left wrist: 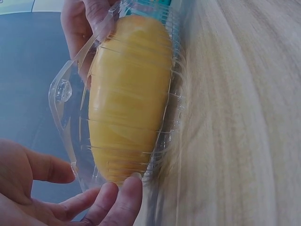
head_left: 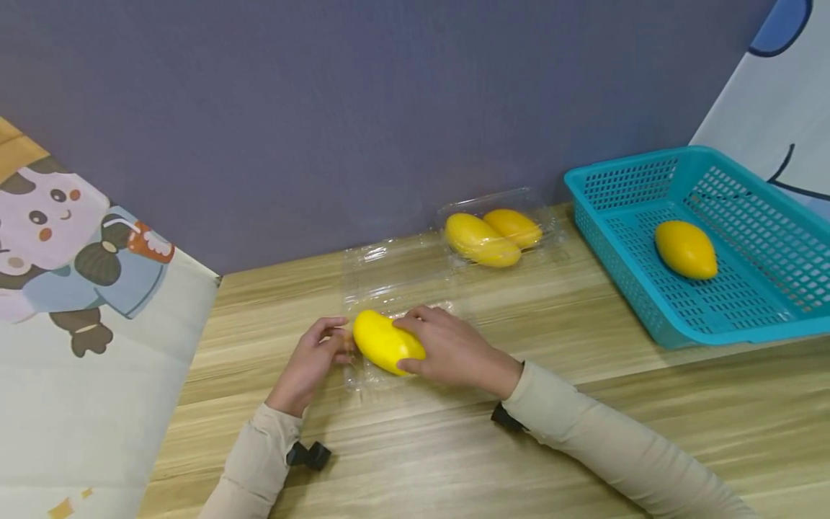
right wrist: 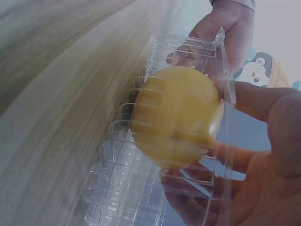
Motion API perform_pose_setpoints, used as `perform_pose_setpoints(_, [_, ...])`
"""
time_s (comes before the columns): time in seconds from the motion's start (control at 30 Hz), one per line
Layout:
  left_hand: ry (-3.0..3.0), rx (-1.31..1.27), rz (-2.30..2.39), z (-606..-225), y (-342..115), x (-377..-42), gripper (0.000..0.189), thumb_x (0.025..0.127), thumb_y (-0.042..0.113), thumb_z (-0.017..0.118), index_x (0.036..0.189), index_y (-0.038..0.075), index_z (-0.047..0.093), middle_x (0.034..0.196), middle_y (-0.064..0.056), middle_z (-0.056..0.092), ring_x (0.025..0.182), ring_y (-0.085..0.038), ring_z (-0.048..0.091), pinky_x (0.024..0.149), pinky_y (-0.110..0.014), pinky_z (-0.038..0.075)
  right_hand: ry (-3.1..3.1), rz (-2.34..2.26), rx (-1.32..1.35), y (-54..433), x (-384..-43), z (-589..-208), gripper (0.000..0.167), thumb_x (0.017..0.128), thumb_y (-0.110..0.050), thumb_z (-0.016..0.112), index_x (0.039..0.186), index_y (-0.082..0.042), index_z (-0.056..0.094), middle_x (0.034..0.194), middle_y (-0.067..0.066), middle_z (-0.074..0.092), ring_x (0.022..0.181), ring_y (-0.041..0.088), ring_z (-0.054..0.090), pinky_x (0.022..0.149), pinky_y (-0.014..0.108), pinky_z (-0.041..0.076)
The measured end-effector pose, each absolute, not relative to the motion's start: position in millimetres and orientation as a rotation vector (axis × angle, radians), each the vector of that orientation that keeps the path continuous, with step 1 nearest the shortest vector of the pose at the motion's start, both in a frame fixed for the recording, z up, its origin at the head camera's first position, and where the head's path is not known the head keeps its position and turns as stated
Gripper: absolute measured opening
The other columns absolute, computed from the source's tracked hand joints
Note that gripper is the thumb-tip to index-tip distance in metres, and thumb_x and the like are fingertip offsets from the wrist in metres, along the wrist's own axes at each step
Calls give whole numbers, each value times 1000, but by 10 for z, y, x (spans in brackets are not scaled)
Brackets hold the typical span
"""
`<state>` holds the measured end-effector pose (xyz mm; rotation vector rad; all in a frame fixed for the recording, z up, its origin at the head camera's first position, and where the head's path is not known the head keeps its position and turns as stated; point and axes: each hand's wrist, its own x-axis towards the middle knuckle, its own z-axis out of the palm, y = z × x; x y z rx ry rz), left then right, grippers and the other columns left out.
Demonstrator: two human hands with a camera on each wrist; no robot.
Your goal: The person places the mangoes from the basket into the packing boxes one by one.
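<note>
At lower centre, the left hand (head_left: 315,360), fingers loosely spread, touches a clear plastic clamshell container (head_left: 397,268); the right hand (head_left: 449,348) grips a smooth yellow oval mango (head_left: 382,340) inside it. Best settle the mango level before loosening, bracing the thin wall.
</note>
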<state>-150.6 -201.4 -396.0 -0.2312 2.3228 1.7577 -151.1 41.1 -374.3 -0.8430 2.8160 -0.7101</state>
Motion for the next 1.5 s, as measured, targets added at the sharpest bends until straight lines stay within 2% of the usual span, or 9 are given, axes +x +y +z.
perform_pose_setpoints(0.23, [2317,-219,1742,-3949,-2026,-1501,39,104,9,40,142,-1,42,122,-19,49,92,-19,64,81,-25,57,2838,-703,-833,427,-1510,-3735,63,86,-46,74,140,-20,57,138,3,56,122,24,55,99,44,50])
perform_pose_setpoints(0.5, [2319,-227,1729,-3946,-2038,-1487,39,104,10,40,142,1,43,122,-18,51,90,-18,64,84,-29,57,2885,-666,-794,572,-1532,-3587,59,89,-48,70,141,-23,55,139,1,56,128,23,53,104,44,49])
perform_pose_setpoints(0.8, [2327,-213,1725,-3961,-2049,-1500,40,105,11,39,143,0,42,128,-20,47,94,-19,64,84,-26,56,2973,-725,-732,944,-1586,-3381,57,91,-46,69,140,-19,56,145,7,54,135,29,49,109,51,44])
perform_pose_setpoints(1.03, [2322,-213,1720,-3956,-2055,-1491,41,105,11,39,144,-1,41,134,-21,44,96,-19,63,84,-25,56,3016,-706,-632,1245,-1616,-3316,58,92,-45,67,143,-22,53,146,9,53,133,34,51,105,58,45])
perform_pose_setpoints(1.2, [2318,-216,1732,-3957,-2057,-1480,40,105,10,39,143,-1,42,131,-20,44,96,-19,63,84,-25,57,3052,-674,-559,1506,-1617,-3282,56,94,-43,66,143,-20,53,144,11,53,129,36,52,102,59,46])
perform_pose_setpoints(1.43, [2317,-217,1750,-3964,-2054,-1479,39,105,9,39,142,-3,42,127,-19,45,94,-18,63,83,-26,57,3083,-658,-488,1899,-1601,-3232,54,97,-43,60,143,-15,52,148,19,48,134,42,45,106,64,39])
perform_pose_setpoints(1.5, [2319,-217,1752,-3964,-2050,-1478,39,105,8,38,142,-3,42,126,-19,45,93,-17,63,82,-25,57,3102,-656,-477,1998,-1604,-3215,54,97,-42,61,142,-14,53,146,19,50,133,41,46,105,63,40])
